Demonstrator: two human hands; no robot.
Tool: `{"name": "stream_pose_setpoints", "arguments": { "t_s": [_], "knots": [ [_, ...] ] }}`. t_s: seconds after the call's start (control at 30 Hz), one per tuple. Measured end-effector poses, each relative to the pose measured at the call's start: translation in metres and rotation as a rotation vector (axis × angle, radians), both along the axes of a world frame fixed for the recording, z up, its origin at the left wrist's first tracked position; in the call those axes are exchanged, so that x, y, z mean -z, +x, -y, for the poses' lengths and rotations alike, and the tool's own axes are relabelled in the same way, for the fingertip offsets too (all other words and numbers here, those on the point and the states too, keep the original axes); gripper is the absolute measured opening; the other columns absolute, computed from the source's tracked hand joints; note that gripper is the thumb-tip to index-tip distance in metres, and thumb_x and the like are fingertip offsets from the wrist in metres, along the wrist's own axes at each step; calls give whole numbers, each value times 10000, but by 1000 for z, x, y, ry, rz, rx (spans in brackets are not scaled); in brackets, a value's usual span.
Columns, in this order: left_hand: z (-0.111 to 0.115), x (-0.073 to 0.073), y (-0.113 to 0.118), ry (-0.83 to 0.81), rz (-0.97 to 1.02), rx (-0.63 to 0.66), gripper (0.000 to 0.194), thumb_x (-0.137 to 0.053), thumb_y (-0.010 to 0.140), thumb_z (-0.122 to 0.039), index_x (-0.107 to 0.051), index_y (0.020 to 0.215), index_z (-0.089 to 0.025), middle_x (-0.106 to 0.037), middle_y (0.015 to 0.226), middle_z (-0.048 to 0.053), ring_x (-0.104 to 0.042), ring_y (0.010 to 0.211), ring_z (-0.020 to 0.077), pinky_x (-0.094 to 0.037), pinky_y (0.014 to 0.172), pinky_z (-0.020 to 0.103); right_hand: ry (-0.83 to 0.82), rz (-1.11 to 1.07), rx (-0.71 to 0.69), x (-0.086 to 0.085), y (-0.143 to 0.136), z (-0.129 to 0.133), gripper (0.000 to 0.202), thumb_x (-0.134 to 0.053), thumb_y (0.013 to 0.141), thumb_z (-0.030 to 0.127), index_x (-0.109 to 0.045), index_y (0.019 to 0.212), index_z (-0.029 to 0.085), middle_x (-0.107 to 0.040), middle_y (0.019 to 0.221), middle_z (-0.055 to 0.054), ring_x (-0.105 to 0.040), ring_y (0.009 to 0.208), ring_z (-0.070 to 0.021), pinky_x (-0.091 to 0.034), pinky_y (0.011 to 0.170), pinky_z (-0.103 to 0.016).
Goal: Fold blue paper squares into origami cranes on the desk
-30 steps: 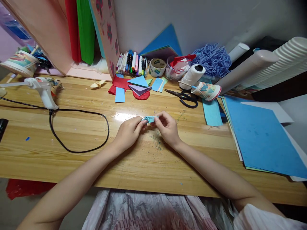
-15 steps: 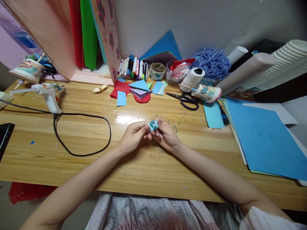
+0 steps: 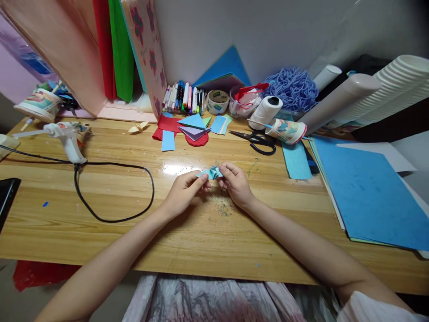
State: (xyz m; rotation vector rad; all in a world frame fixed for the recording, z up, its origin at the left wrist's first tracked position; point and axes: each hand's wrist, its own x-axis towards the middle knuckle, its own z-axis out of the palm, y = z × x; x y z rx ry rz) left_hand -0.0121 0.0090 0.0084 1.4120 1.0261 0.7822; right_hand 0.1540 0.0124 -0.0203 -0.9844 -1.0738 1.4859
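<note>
A small piece of folded light-blue paper is stretched between my two hands, above the middle of the wooden table. My left hand pinches its left end, thumb on top. At the right end, my right hand grips it between thumb and fingers. The paper has creased, pointed flaps in its centre; its underside is hidden. Beyond the hands lie a folded purple paper, a folded blue paper and black-handled scissors.
At left a white glue gun stands with its black cord looped on the table. Blue paper sheets are stacked at right. Markers, a tape roll, a thread spool and a paper cup line the back.
My hands have drawn slightly apart, and the folded paper now looks wider and more spread out between them. The view has shifted a little.
</note>
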Motion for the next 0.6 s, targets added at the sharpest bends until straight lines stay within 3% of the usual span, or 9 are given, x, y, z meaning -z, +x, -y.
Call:
{"name": "stream_pose_setpoints", "arguments": {
  "t_s": [0.17,0.23,0.4,0.5,0.6],
  "knots": [
    [-5,-4,-7,-45,-46,24,372,-502,839,-467,-568,658,-149,-554,630,-3,-489,607,113,-382,602,227,148,293,-9,-4,6,-2,336,-577,821,447,-530,620,183,-455,507,49,-382,461,-77,-283,464,-223],
    [-6,-4,-10,-121,12,53,381,-532,812,-494,-599,667,-148,-579,628,9,-496,590,116,-386,590,230,99,199,-36,-4,4,-2,341,-577,817,464,-525,626,186,-450,502,52,-365,448,-74,-267,452,-222],
    [0,0,-7,-209,212,64,428,-579,755,-572,-642,665,-157,-622,652,30,-512,605,124,-402,619,250,-210,-241,-151,-7,-10,7,409,-645,717,564,-467,636,204,-409,455,76,-363,426,-71,-271,439,-205],
    [6,0,-5,-242,299,91,515,-558,712,-660,-633,640,-155,-615,624,47,-512,592,136,-411,625,273,-278,-295,-246,-12,-13,14,458,-659,659,623,-470,646,207,-447,432,69,-410,426,-80,-274,424,-199],
    [4,-4,-7,-224,261,74,469,-558,752,-607,-639,668,-153,-624,637,47,-522,589,129,-406,612,260,-244,-247,-271,-13,-8,11,433,-663,676,595,-510,663,190,-514,473,56,-407,399,-58,-286,412,-188]
  ]
}}
